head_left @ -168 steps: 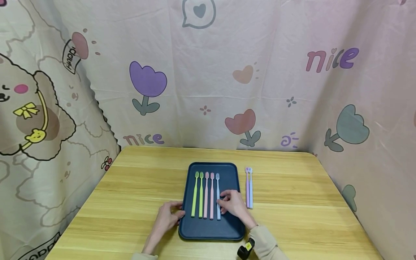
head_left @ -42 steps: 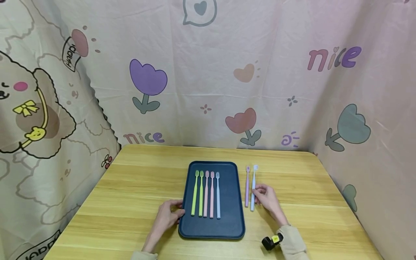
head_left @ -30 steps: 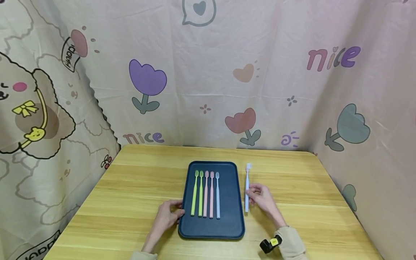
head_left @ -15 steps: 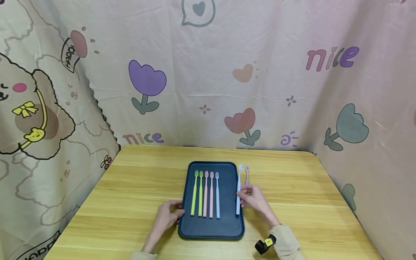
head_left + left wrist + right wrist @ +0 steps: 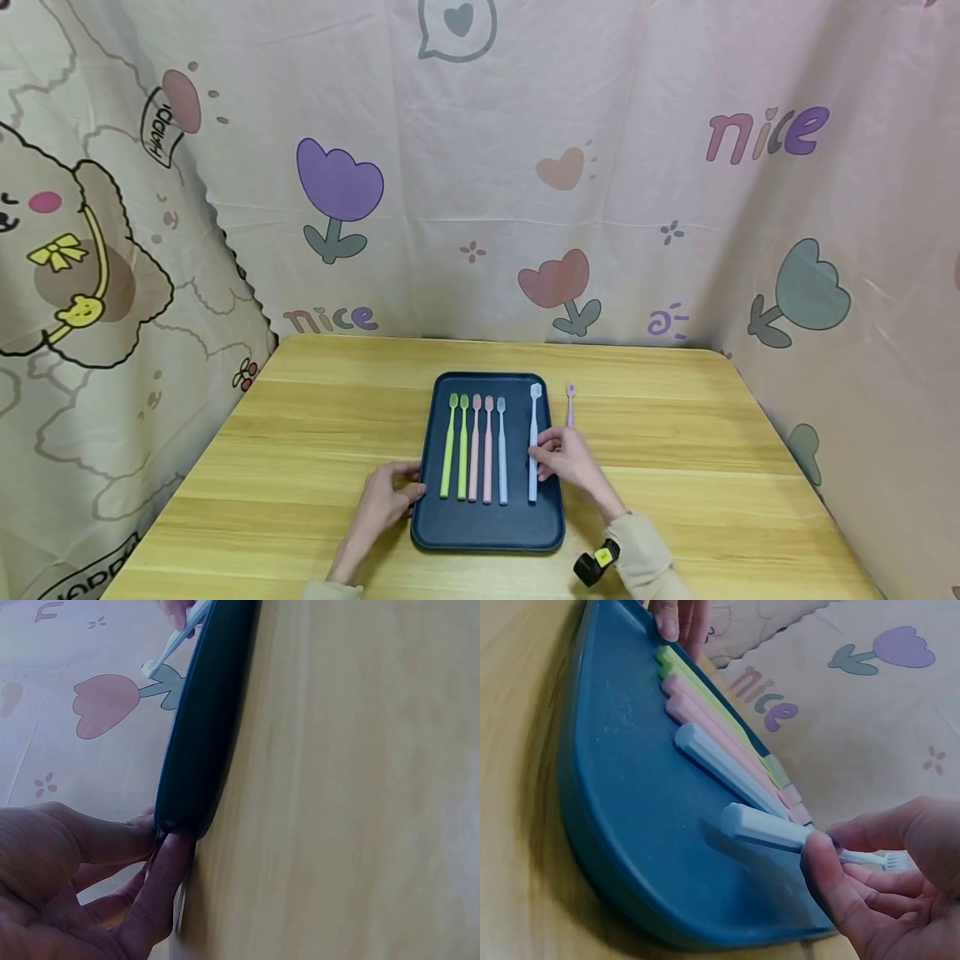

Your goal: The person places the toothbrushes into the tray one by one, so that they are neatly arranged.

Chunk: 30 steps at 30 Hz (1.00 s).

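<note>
My right hand pinches a light blue toothbrush by its handle, bristles pointing away from me. In the right wrist view its handle end hangs over the tray floor and casts a shadow. My left hand grips the left edge of the dark blue tray, thumb at the rim in the left wrist view. Lying side by side in the tray are two green toothbrushes, two pink toothbrushes and another blue toothbrush. Right of the tray lies a purple toothbrush, partly hidden behind my right hand.
The tray stands on a wood-grain table. A printed curtain hangs behind the table and along its sides. A black device with a yellow mark is on my right wrist.
My right hand has taken up the light blue toothbrush from beside the purple one and carried it left, over the tray's rim, to above its right part. The left hand stays at the tray edge.
</note>
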Each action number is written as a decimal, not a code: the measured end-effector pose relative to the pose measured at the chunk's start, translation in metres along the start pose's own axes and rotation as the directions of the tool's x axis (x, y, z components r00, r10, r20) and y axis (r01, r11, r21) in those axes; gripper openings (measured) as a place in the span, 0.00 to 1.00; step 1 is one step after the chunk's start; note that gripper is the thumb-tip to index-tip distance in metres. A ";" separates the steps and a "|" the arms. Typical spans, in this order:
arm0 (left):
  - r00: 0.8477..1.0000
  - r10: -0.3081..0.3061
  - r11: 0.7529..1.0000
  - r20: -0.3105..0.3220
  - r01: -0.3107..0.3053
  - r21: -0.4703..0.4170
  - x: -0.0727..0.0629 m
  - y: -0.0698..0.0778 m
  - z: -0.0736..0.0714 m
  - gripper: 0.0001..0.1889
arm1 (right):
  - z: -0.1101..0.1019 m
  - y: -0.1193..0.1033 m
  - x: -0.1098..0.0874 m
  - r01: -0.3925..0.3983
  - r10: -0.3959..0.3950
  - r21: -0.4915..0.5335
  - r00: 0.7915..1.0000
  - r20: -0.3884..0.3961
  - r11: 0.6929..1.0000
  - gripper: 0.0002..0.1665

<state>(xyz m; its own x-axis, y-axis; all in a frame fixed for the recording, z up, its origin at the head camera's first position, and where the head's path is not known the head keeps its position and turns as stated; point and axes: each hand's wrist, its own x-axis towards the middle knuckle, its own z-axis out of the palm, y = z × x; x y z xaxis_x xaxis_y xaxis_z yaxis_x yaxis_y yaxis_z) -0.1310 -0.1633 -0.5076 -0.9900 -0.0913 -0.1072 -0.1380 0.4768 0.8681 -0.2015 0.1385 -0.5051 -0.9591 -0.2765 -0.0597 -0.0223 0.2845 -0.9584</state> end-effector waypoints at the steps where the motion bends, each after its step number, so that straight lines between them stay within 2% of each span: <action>1: 1.000 -0.001 1.000 0.001 0.001 -0.001 0.000 0.000 0.000 0.18 | 0.001 -0.001 0.000 0.002 -0.002 -0.009 1.000 -0.001 1.000 0.13; 13: 1.000 0.020 1.000 -0.002 -0.020 -0.003 0.001 -0.001 0.000 0.18 | 0.013 0.000 0.006 -0.019 0.020 -0.063 1.000 0.016 0.998 0.09; 30: 1.000 0.003 1.000 0.000 -0.003 -0.011 0.000 -0.001 0.000 0.19 | 0.016 0.002 0.010 -0.041 0.046 -0.122 0.998 0.033 0.992 0.10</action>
<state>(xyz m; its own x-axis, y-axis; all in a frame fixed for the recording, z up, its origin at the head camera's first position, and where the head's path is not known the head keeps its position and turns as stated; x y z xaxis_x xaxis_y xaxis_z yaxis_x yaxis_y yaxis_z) -0.1313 -0.1637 -0.5082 -0.9904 -0.0897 -0.1052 -0.1351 0.4676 0.8735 -0.2067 0.1220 -0.5122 -0.9494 -0.2931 -0.1125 -0.0168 0.4051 -0.9141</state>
